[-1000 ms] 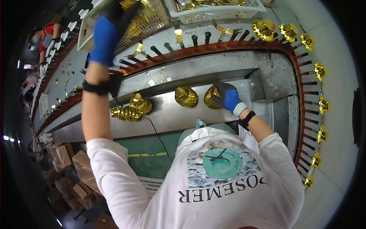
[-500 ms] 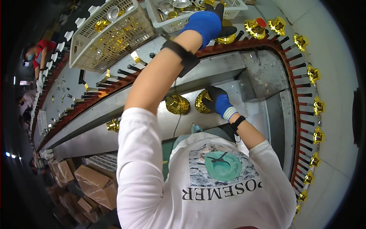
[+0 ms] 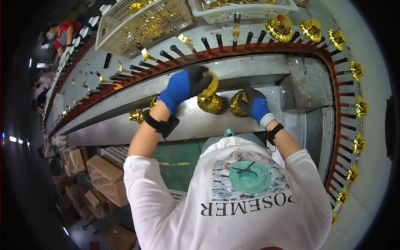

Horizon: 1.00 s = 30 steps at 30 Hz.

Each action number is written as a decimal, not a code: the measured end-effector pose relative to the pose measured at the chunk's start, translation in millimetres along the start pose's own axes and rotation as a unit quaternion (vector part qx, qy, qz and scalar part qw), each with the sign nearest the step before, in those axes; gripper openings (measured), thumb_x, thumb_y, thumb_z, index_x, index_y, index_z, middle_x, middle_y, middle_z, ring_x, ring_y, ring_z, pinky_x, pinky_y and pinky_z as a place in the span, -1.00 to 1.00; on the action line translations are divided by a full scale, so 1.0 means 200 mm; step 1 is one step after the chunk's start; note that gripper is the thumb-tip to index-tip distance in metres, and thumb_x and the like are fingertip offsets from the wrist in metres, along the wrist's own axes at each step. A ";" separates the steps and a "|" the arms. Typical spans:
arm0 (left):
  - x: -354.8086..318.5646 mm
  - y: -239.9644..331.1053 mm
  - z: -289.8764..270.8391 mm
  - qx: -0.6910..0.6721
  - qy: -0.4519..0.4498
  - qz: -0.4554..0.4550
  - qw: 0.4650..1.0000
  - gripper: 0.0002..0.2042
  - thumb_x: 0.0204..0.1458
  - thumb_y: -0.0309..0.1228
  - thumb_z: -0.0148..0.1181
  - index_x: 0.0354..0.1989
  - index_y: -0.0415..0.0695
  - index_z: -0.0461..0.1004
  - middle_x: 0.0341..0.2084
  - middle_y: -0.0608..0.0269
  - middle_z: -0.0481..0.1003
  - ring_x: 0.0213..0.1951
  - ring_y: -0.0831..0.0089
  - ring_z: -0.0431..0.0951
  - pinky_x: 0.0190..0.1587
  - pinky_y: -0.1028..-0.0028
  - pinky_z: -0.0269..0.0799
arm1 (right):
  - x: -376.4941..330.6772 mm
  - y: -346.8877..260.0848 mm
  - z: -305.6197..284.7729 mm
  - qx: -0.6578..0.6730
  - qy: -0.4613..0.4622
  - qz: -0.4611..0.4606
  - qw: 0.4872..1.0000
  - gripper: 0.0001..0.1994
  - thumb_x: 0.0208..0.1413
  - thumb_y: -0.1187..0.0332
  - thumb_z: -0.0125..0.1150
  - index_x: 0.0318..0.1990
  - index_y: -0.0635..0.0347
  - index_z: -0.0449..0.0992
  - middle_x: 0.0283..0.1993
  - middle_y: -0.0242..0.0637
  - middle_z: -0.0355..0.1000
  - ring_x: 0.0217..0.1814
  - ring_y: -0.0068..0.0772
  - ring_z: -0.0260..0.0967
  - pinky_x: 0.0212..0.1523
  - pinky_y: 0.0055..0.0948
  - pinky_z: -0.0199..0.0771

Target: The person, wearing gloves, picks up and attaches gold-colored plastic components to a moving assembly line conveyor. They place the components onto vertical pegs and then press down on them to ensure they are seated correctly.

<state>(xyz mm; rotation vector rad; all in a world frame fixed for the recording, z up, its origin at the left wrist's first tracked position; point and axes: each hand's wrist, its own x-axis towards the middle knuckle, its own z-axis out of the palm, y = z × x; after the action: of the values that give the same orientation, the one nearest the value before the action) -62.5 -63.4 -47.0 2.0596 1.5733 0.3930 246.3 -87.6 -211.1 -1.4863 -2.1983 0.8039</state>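
Note:
My left hand point(image 3: 183, 85), in a blue and black glove, is closed on a shiny gold ring point(image 3: 209, 84) just above a gold bell-shaped part point(image 3: 210, 103) that stands on the grey metal ledge point(image 3: 125, 125). My right hand point(image 3: 255, 106), gloved the same way, grips a second gold bell-shaped part point(image 3: 236, 103) right beside the first. More gold parts point(image 3: 137, 115) lie on the ledge to the left, partly hidden by my left forearm.
A curved conveyor of black pegs point(image 3: 341, 83) carries gold parts point(image 3: 280, 27) round the bench. Two white baskets point(image 3: 141, 21) point(image 3: 246, 9) of gold pieces stand beyond it. Cardboard boxes point(image 3: 104, 179) lie on the floor at lower left. Another person point(image 3: 62, 33) works at upper left.
My left hand has come down from the white baskets to the ledge and now holds a gold ring over the bell-shaped part. My right hand has kept its grip and barely moved.

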 end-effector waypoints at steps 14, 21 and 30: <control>-0.36 -0.41 0.67 -0.085 0.091 -0.124 0.984 -0.19 0.07 -0.02 0.53 0.40 -0.25 0.38 0.02 -0.12 0.66 -0.02 0.01 0.72 0.01 0.19 0.65 | -0.07 -0.04 0.17 0.054 0.023 0.009 0.998 -0.11 0.08 0.09 0.53 0.51 0.21 0.23 0.23 0.10 0.54 0.24 0.11 0.55 0.25 -0.06 0.56; -0.56 -0.67 0.74 -0.262 0.185 -0.162 0.933 -0.35 0.12 -0.18 0.53 0.33 -0.20 0.43 0.10 0.04 0.62 0.07 0.28 0.66 0.06 0.28 0.64 | 0.01 -0.07 0.41 0.318 0.079 0.144 0.934 -0.08 0.21 0.15 0.53 0.57 0.32 0.09 0.45 -0.02 0.36 0.39 -0.15 0.41 0.40 -0.26 0.46; -0.55 -0.69 0.84 -0.580 0.158 -0.159 0.783 -0.32 0.19 -0.27 0.50 0.41 -0.15 0.30 0.20 0.14 0.52 0.21 0.34 0.56 0.29 0.28 0.53 | -0.17 0.03 0.63 0.212 -0.061 0.034 0.975 -0.27 0.30 0.24 0.45 0.53 0.14 0.22 0.41 -0.17 0.34 0.39 -0.25 0.41 0.33 -0.26 0.54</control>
<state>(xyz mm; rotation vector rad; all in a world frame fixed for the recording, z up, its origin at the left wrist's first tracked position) -118.7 -177.9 -254.1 0.7731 1.2462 1.2406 189.0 -149.3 -311.9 -1.3292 -1.9032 1.3225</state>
